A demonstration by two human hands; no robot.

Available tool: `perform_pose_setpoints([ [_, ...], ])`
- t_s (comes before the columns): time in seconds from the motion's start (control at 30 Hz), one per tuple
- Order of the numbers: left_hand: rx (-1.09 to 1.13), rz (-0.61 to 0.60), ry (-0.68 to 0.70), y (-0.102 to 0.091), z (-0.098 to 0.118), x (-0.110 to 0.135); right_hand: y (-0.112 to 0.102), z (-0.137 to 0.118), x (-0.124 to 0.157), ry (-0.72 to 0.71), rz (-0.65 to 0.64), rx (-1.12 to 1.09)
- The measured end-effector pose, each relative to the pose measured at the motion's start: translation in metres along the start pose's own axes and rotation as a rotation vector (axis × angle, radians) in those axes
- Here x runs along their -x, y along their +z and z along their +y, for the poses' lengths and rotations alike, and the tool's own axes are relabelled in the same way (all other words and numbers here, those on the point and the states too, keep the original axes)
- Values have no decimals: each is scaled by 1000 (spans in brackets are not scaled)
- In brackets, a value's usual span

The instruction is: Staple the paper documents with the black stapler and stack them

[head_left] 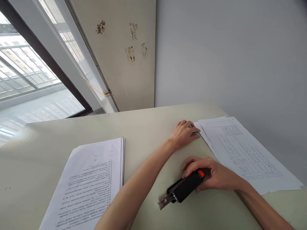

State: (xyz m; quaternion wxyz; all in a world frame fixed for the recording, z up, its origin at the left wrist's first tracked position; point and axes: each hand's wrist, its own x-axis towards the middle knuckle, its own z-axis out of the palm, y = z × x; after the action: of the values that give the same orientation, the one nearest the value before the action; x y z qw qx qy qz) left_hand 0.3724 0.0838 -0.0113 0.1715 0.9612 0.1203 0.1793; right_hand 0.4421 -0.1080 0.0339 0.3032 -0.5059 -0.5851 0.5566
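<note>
My right hand is wrapped round the back end of a black stapler with an orange tab, which lies on the pale table with its metal nose pointing lower left. My left hand reaches across the table, its fingers curled and touching the top left corner of a spread of printed sheets on the right. Whether its fingers pinch a sheet is hidden.
A thick stack of printed paper lies at the lower left. A window fills the upper left; a stained beige wall panel and a grey wall stand behind the table. The table's right edge runs close under the spread sheets.
</note>
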Motion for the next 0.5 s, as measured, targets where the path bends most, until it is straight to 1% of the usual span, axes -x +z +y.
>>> perform_pose_setpoints([
  [0.13, -46, -27, 19, -2, -2, -2, 1, -3, -1, -13, -13, -16],
  [0.23, -81, -35, -6, -13, -15, 2, 1, -6, -1, -10, -22, -22],
  [0.33, -112, -34, -68, -34, -39, 16, 1, -6, -1, -3, -31, -31],
  [0.5, -152, -18, -198, -79, -83, 51, 2, -3, 0, 14, -44, -23],
])
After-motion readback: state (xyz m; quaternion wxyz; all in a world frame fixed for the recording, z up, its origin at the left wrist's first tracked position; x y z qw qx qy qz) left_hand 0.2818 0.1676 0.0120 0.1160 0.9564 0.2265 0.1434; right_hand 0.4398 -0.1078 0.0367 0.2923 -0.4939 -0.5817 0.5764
